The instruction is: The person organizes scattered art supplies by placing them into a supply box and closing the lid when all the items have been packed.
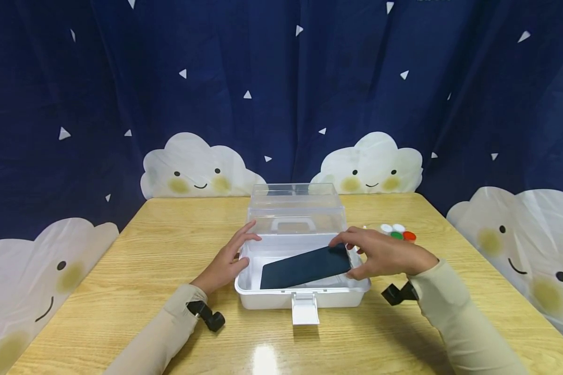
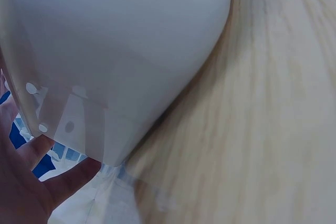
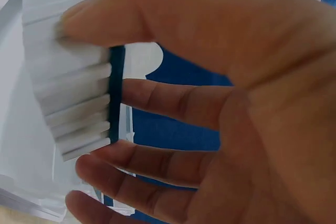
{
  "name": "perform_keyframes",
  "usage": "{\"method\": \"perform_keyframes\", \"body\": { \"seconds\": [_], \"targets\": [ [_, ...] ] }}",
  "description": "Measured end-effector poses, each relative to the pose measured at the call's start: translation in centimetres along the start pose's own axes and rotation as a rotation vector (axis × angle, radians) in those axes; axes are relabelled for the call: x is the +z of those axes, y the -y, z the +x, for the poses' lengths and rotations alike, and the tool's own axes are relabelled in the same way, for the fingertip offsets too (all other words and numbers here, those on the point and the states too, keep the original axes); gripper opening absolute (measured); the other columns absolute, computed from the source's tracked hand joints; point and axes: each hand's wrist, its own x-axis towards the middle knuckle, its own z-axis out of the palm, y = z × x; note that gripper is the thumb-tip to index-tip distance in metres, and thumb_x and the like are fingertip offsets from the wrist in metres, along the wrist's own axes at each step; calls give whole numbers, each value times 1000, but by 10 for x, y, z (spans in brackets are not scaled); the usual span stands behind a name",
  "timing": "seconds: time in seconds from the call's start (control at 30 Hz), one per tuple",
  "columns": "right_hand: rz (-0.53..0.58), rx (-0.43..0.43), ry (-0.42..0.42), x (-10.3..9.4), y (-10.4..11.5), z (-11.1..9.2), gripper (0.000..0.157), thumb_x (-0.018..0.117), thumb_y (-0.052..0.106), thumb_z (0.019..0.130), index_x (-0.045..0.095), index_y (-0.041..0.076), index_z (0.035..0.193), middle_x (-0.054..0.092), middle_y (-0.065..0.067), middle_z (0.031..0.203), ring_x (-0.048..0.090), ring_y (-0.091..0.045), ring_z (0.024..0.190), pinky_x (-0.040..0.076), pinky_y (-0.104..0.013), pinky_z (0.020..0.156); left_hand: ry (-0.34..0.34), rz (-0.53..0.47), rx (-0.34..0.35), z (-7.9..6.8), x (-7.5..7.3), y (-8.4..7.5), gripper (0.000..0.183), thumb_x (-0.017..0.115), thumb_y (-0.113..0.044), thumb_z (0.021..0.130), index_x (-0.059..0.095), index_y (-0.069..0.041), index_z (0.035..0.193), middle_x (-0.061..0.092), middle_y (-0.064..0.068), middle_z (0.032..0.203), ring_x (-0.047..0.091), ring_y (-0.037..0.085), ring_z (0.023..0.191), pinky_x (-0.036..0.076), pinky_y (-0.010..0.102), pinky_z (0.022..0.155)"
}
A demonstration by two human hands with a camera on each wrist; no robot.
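Observation:
A white plastic box (image 1: 262, 300) stands on the table with its clear lid (image 1: 295, 202) raised at the back. Slanted inside it lies a flat dark blue rectangular case (image 1: 305, 267). My right hand (image 1: 384, 252) holds this case by its right end. From the right wrist view, the case (image 3: 79, 90) shows a white ridged side with a dark edge, the thumb on the ridges and the fingers at the edge. At the box's left wall, my left hand (image 1: 226, 263) rests with fingers spread, touching the rim. In the left wrist view its fingers lie along the box's side (image 2: 121, 40).
Small pots with white (image 1: 398, 228), green (image 1: 396, 235) and red lids (image 1: 409, 236) stand right of the box, partly behind my right hand. The front latch (image 1: 305, 311) hangs outward. A dark blue curtain (image 1: 281, 104) with clouds surrounds the wooden table (image 1: 187, 224).

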Motion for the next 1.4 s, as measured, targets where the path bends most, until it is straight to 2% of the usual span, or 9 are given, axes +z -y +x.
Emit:
{"method": "perform_keyframes", "body": {
  "seconds": [0.23,0.47,0.6,0.77,0.87,1.07,1.4],
  "targets": [
    [-45,75,32,1,2,0,62,78,25,75,53,20,132,55,3,117,53,-20,98,46,-39,81,-7,4,16,0,0,-2,48,49,13,82,50,0,128,20,18,157,35,37,133,42,25,65],
    [-66,125,44,3,7,1,72,79,20,73,48,14,137,56,-4,125,55,-24,108,48,-41,84,-2,2,13,1,0,1,48,49,14,82,50,-1,128,20,18,158,29,40,138,44,29,70],
    [-54,135,42,5,9,2,75,81,18,72,47,12,139,57,-6,128,57,-25,108,50,-42,85,-3,2,9,1,0,1,48,49,13,82,50,-1,128,20,17,158,26,39,141,44,31,72],
    [-50,174,45,9,9,5,79,83,19,70,47,14,140,57,-7,130,57,-26,108,50,-44,86,-5,0,19,1,0,1,48,48,13,81,51,0,128,20,18,157,28,41,139,45,30,70],
    [-53,199,47,10,9,5,82,84,20,70,45,15,142,56,-8,132,57,-27,110,49,-46,88,-4,1,11,1,1,1,48,48,13,82,51,-1,128,20,17,158,27,39,140,45,33,73],
    [-60,202,52,10,9,6,83,86,21,70,44,17,142,58,-8,129,58,-29,109,50,-47,87,-4,-3,-1,1,1,2,48,48,12,82,50,-3,128,20,14,158,27,35,141,45,33,73],
    [-54,201,60,12,10,6,86,86,17,69,40,19,141,59,-10,127,60,-27,103,52,-42,80,-7,0,0,0,1,1,48,49,13,82,51,-2,128,20,15,158,29,38,139,44,30,69]
  ]
}}
